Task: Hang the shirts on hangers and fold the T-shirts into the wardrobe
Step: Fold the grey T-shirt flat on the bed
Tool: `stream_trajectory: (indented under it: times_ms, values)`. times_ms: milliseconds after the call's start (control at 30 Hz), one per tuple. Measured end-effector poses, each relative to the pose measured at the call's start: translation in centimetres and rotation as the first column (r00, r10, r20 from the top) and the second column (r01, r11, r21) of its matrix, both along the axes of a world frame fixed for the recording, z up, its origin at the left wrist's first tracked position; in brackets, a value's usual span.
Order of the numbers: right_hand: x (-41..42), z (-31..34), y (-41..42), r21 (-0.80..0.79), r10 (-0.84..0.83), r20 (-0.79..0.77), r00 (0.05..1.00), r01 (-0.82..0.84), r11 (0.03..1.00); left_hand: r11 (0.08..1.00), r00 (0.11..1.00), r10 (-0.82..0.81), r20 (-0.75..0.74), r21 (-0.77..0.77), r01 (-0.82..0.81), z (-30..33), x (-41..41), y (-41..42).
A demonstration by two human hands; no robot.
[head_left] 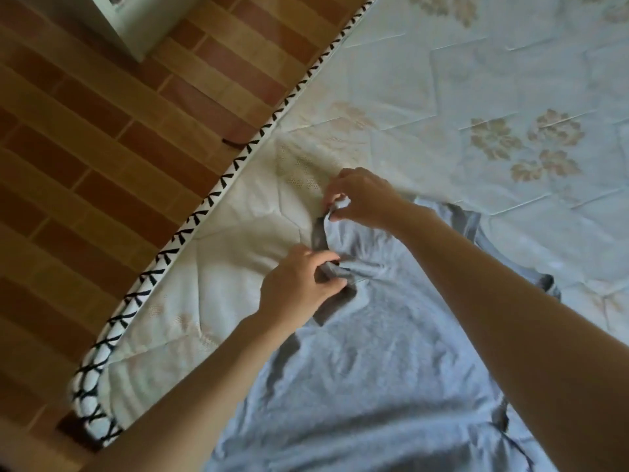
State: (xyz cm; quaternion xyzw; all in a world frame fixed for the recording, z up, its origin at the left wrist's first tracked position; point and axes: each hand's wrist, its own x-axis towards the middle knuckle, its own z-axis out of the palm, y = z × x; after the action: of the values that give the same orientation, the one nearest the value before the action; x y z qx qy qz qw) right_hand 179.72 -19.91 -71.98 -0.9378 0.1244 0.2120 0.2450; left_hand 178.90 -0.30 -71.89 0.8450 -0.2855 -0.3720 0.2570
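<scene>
1. Head view looks down on a light blue T-shirt [391, 362] spread across the mattress [476, 80], filling the frame from the centre down toward 5 and 6 o'clock.
2. Your left hand [299, 284] sits just below centre, at about 7 o'clock from the middle; its fingers and thumb are curled around a bunched piece of the shirt's darker grey collar band [321, 240].
3. Your right hand [366, 197] lies just beyond the left one, at 1 o'clock from it, pinching the far end of the same collar band between thumb and fingertips, so the fabric is lifted slightly off the mattress there.
4. The two hands are near each other but not touching, with the grey band curving between them.
5. The shirt's body stretches back from both hands toward you, passing under both forearms; one sleeve with a dark hem [544, 281] lies at 3 o'clock, to the right of your right forearm.
6. The mattress is quilted, with a floral print, and has a black-and-white piped edge [211, 202] running diagonally from 7 to 12 o'clock.
7. Beyond that edge, at 9 to 11 o'clock, is a brown brick-pattern floor [85, 148], with a pale piece of furniture [136, 25] at 11 o'clock.
</scene>
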Motion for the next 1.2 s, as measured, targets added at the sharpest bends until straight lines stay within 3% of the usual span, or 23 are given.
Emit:
stream_trajectory:
  times_ms: [133, 267, 400, 533, 600, 667, 767, 967, 1033, 1100, 1200]
  values:
    - [1.1, 0.7, -1.5, 0.011, -0.051, 0.009, 0.999, 0.051, 0.999, 0.993, 0.993, 0.11, 0.044, -0.053, -0.108, -0.3, -0.1, -0.1]
    - [1.8, 0.5, -2.9, 0.019, -0.164, 0.025, 0.986, 0.163, 0.986, 0.989, 0.991, 0.117, 0.058, -0.093, -0.111, -0.4, -0.2, -0.4]
    - [1.4, -0.8, -3.2, 0.062, -0.311, 0.045, 0.949, 0.308, 0.949, 0.957, 0.967, 0.239, -0.086, -0.151, -0.249, -0.9, 1.1, -1.0]
    - [1.1, -1.8, -3.1, 0.148, -0.45, 0.062, 0.891, 0.438, 0.887, 0.883, 0.866, 0.375, -0.331, -0.156, -0.443, -1.0, 1.6, -1.0]
    - [1.0, -2.0, -3.2, 0.209, -0.505, 0.067, 0.861, 0.482, 0.851, 0.896, 0.865, 0.372, -0.337, -0.114, -0.43, -1.0, 1.4, -1.0]
    - [0.9, -2.0, -3.4, 0.268, -0.546, 0.059, 0.836, 0.513, 0.815, 0.944, 0.921, 0.312, -0.233, -0.039, -0.329, -0.7, 1.3, -1.2]
    - [0.7, -1.8, -3.7, 0.344, -0.59, 0.042, 0.806, 0.543, 0.766, 0.98, 0.985, 0.169, 0.035, 0.098, -0.171, 0.2, 1.0, -2.2]
    - [0.1, -1.7, -4.1, 0.462, -0.661, 0.014, 0.75, 0.582, 0.669, 0.973, 0.937, 0.127, 0.324, 0.145, -0.182, -0.2, 0.3, -4.7]
    - [0.0, -1.7, -4.2, 0.48, -0.672, 0.012, 0.74, 0.585, 0.653, 0.981, 0.908, 0.027, 0.418, 0.164, -0.104, -0.4, 0.1, -5.1]
    - [-0.1, -1.9, -4.2, 0.48, -0.676, 0.012, 0.737, 0.589, 0.651, 0.99, 0.865, -0.04, 0.501, 0.134, -0.032, -1.0, 0.1, -4.9]
    - [0.0, -2.1, -4.1, 0.435, -0.673, 0.02, 0.739, 0.599, 0.672, 0.994, 0.89, 0.106, 0.443, -0.082, -0.077, -1.9, 0.3, -4.0]
